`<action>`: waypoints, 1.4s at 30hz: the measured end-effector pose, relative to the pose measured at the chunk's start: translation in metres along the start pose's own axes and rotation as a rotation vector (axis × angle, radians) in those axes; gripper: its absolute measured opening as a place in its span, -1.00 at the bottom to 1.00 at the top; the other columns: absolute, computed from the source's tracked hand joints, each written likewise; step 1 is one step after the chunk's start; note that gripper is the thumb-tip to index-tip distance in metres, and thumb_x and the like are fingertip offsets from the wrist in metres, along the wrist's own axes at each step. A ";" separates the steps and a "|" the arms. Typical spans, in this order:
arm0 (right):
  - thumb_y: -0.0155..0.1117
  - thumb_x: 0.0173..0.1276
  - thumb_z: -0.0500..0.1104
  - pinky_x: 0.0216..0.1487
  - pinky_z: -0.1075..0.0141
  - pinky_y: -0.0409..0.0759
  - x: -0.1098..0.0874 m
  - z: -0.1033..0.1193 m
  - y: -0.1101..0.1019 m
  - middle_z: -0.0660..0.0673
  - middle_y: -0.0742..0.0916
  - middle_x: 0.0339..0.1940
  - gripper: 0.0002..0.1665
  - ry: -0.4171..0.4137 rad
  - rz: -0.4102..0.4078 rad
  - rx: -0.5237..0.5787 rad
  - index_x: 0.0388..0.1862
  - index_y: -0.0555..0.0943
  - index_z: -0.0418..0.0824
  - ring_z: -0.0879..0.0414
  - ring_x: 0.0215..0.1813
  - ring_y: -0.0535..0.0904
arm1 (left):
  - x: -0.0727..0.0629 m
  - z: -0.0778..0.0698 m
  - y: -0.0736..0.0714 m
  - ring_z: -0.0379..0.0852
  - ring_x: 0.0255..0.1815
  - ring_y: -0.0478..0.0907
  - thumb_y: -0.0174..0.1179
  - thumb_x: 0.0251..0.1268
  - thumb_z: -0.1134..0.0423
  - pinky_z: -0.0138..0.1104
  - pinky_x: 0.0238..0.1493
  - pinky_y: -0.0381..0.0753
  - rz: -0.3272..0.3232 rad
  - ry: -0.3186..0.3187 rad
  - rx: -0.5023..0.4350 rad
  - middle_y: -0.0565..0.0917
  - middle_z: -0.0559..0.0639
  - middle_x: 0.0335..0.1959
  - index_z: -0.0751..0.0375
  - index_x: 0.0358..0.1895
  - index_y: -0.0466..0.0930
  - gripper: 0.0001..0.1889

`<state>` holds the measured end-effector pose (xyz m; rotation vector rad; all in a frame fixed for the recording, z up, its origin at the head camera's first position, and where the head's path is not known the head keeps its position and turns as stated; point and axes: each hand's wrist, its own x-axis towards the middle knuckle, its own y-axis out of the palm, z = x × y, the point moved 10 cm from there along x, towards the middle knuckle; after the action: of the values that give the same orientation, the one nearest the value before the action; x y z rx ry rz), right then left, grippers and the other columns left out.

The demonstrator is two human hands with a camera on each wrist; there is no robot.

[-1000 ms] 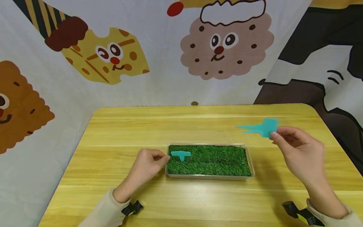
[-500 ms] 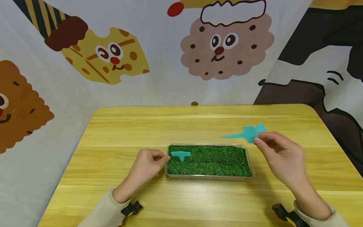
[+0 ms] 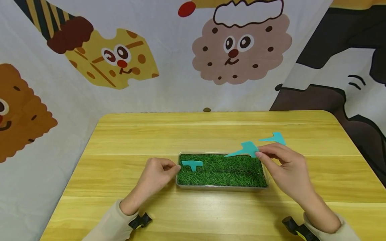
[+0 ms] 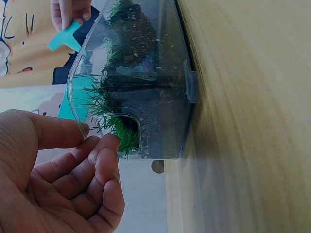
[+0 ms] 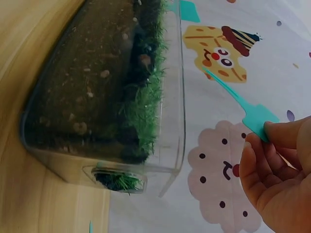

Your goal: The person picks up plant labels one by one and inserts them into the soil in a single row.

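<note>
A clear plastic box (image 3: 223,188) of soil and green grass (image 3: 226,175) sits on the table. My left hand (image 3: 158,175) pinches the rim at its left end between thumb and fingers; the left wrist view shows the thumb (image 4: 63,130) at that rim. A teal T-shaped plant label (image 3: 192,163) stands in the grass near the left end. Over the back right part of the box, my right hand (image 3: 287,170) pinches a second plant label (image 3: 249,149) by its head, its pointed stem aimed left. Behind that hand, a third label (image 3: 275,138) lies on the table, partly covered.
The wooden table (image 3: 135,140) reaches back to a hanging cloth (image 3: 175,67) printed with cartoon food. Each wrist carries a black camera mount, the left mount (image 3: 140,221) close to the tabletop.
My right hand has moved left and slightly down with its plant label, from beyond the box's right end to over the grass. The label lying behind has come into view. The left hand stays put.
</note>
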<state>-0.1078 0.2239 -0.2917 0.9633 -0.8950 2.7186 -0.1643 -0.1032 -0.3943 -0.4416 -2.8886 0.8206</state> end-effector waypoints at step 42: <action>0.09 0.67 0.02 -0.45 0.55 0.41 -0.003 0.018 0.055 -0.09 0.76 -0.25 -0.50 -0.319 0.165 -0.023 -0.15 0.83 -0.30 0.23 -0.44 0.51 | 0.000 0.001 0.000 -0.35 -0.75 0.23 0.40 0.34 0.36 -0.45 -0.68 0.23 -0.002 -0.004 0.006 0.67 -0.01 -0.66 0.13 -0.38 0.85 -0.88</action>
<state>-0.1121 0.1685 -0.3098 1.4044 -1.0997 2.7238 -0.1644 -0.1043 -0.3951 -0.4365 -2.8893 0.8311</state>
